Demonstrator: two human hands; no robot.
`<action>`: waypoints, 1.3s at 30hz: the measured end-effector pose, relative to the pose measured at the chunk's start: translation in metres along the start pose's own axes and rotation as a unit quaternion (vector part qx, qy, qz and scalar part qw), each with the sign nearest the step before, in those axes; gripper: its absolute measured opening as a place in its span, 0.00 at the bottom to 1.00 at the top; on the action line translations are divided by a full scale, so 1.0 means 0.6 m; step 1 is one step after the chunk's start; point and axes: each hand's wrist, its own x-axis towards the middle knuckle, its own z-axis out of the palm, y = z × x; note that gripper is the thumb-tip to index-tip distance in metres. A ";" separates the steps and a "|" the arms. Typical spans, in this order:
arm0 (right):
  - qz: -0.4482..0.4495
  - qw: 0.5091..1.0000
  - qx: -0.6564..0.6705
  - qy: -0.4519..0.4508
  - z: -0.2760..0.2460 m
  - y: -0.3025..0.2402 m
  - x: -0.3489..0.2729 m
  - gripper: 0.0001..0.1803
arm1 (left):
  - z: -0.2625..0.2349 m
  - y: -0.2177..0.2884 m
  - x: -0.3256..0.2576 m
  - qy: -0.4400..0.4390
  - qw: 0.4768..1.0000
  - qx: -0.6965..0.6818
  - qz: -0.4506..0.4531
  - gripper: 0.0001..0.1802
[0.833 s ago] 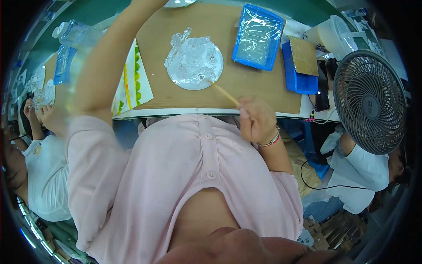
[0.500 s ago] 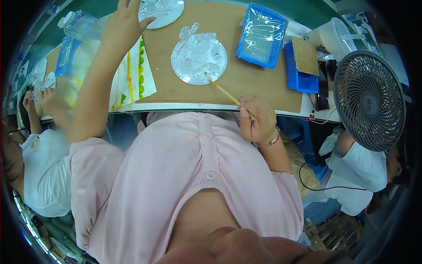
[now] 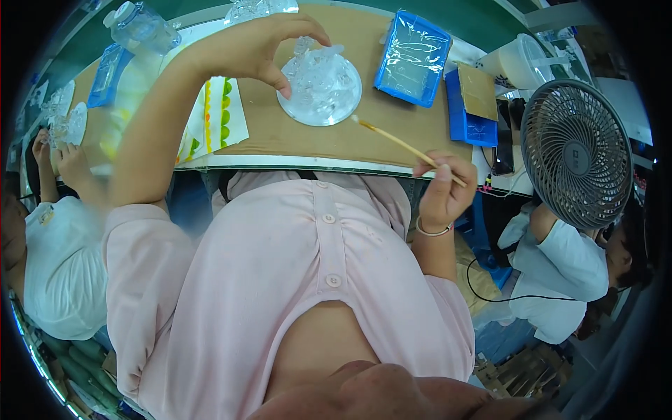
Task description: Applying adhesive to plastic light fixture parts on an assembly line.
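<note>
A thin wooden-handled brush (image 3: 402, 143) is pinched in the fingers of my right hand (image 3: 448, 189), just off the table's near edge. Its pale tip points up and left, beside a round transparent plate (image 3: 301, 112) but apart from it. Small transparent pieces (image 3: 323, 80) are heaped on that plate, some rising at its far side. My left hand (image 3: 262, 45) arches over the plate's far left part, thumb and fingers spread apart around the heap. Whether its fingertips touch the plate or the pieces, I cannot tell. Behind that hand lies another transparent plate (image 3: 260, 7) with pieces.
A blue tray (image 3: 413, 59) with transparent wrapping stands right of the plate. Beyond it are a blue box (image 3: 465, 126) with cardboard, a plastic tub (image 3: 514, 59) and a fan (image 3: 577, 154). At left are a printed sheet (image 3: 224, 115), a bottle (image 3: 143, 28) and a co-worker's hands (image 3: 70, 161).
My left hand has come right and nearer, from beside the far plate to over the near one. My right hand has drawn right, lifting the brush tip away from the plate's near edge.
</note>
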 end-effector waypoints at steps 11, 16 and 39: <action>-0.028 0.989 -0.142 -0.027 -0.003 0.044 0.004 0.05 | 0.115 0.103 -0.032 0.245 0.957 -0.002 -0.158 0.42; -0.022 0.991 -0.123 -0.041 0.016 0.072 0.024 0.04 | 0.136 0.092 -0.033 0.291 0.944 -0.030 -0.154 0.45; -0.144 0.965 -0.122 -0.181 0.013 0.042 -0.001 0.07 | 0.179 0.111 -0.039 0.394 0.897 -0.045 -0.197 0.39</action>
